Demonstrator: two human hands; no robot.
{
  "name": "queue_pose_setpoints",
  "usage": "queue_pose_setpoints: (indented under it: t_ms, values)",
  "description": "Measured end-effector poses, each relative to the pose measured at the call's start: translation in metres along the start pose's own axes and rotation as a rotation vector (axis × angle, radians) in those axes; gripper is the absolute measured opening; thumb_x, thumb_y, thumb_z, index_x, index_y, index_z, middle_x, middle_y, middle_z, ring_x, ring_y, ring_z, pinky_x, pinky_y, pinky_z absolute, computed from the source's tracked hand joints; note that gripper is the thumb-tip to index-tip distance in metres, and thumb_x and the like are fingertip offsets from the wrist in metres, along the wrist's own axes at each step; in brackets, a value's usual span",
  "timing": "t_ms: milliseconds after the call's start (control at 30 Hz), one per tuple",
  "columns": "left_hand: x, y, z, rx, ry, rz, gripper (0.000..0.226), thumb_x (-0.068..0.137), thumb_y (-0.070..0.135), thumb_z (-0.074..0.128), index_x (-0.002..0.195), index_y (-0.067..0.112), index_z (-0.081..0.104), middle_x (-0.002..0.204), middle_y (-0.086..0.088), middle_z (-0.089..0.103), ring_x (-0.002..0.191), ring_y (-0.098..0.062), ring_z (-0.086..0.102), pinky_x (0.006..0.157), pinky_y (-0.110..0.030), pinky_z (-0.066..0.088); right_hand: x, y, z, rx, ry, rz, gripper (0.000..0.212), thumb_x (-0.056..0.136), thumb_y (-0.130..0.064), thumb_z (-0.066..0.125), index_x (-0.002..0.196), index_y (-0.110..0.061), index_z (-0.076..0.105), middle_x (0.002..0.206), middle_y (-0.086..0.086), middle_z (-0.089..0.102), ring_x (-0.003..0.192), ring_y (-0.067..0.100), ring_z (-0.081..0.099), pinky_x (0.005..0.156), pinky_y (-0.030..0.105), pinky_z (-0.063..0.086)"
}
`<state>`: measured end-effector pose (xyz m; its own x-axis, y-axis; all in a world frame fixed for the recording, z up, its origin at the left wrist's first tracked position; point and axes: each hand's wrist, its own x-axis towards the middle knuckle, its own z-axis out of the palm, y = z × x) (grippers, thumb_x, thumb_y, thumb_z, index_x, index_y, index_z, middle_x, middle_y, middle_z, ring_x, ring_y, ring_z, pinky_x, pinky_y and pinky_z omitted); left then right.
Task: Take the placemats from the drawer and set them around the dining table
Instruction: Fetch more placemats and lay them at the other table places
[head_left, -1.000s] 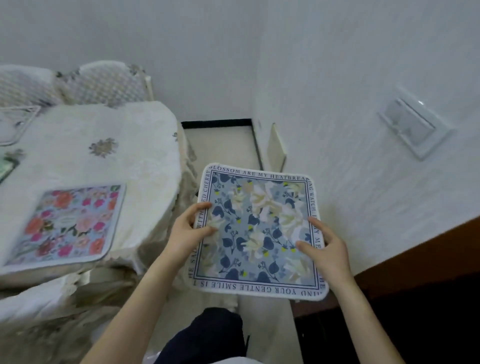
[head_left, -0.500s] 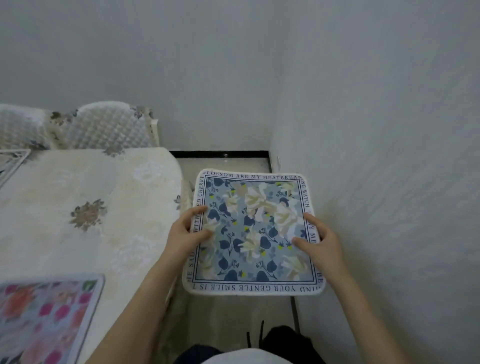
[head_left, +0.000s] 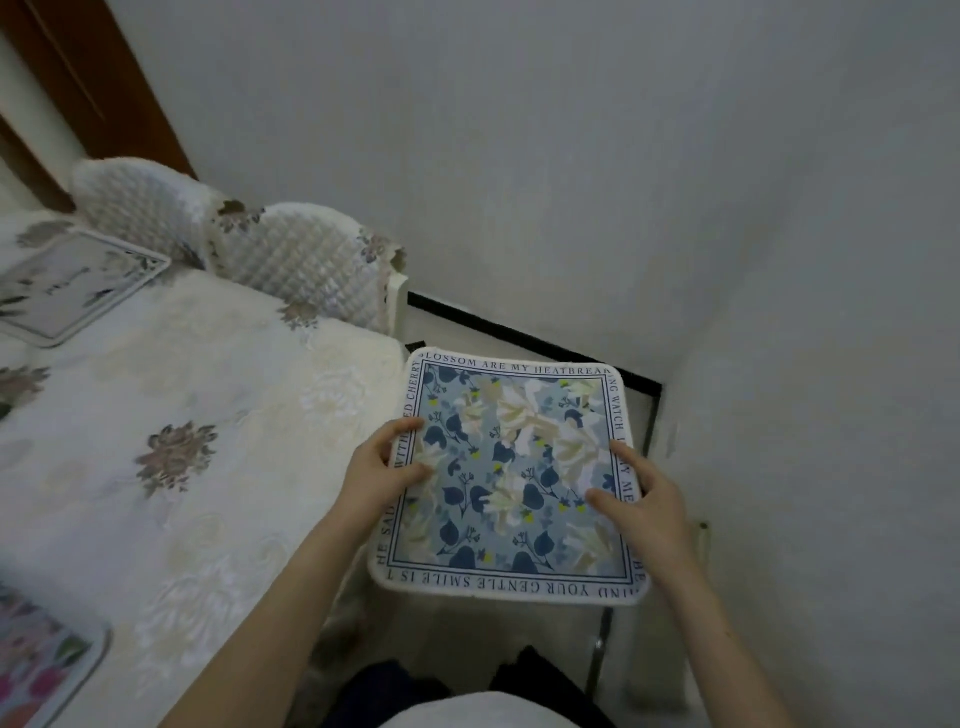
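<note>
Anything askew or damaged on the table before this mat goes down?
Nothing stands out. The blue placemat is held flat in the left hand and right hand, beside the table; the grey placemat lies flat.

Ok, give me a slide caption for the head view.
The left hand and right hand hold a blue floral placemat beside the dining table.

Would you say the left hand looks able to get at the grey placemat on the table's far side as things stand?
Probably not at once: the left hand grips the blue placemat at its edge, and the grey placemat lies well across the table, by the chairs. Nothing stands between them.
</note>
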<state>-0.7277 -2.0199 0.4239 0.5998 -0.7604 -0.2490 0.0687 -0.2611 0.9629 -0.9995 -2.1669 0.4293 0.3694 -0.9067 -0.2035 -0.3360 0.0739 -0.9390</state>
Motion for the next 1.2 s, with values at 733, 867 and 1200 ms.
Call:
queue_pose_setpoints:
  t_ms: [733,867,1200]
  values:
    - [0.132,-0.026,-0.144,-0.194,0.837,-0.162,0.056,0.077,-0.004,0.073,0.108,0.043,0.064,0.122,0.002,0.065,0.105,-0.015,0.066,0.079,-0.031,0.059,0.298,-0.130,0.281,-0.222,-0.839,-0.179,0.063,0.080,0.002,0.075,0.132,-0.029,0.057,0.111,-0.021,0.067,0.093,-0.013,0.064,0.073,0.012,0.055]
    - [0.155,-0.022,-0.190,-0.198,0.957,-0.143,0.058,0.076,-0.007,0.072,0.112,0.038,0.063,0.118,0.008,0.064,0.095,0.003,0.066,0.067,-0.014,0.055,0.327,-0.160,0.355,-0.260,-0.947,-0.286,0.064,0.082,-0.003,0.075,0.138,-0.024,0.054,0.113,-0.030,0.054,0.090,-0.032,0.050,0.066,-0.004,0.042]
    - [0.213,-0.067,-0.248,-0.241,1.174,-0.294,0.056,0.077,-0.008,0.071,0.120,0.027,0.062,0.106,0.007,0.069,0.083,0.000,0.070,0.061,-0.015,0.054,0.382,-0.148,0.515,-0.405,-1.100,-0.267,0.071,0.079,0.001,0.076,0.142,-0.013,0.048,0.141,0.007,0.054,0.122,0.020,0.056,0.096,0.034,0.053]
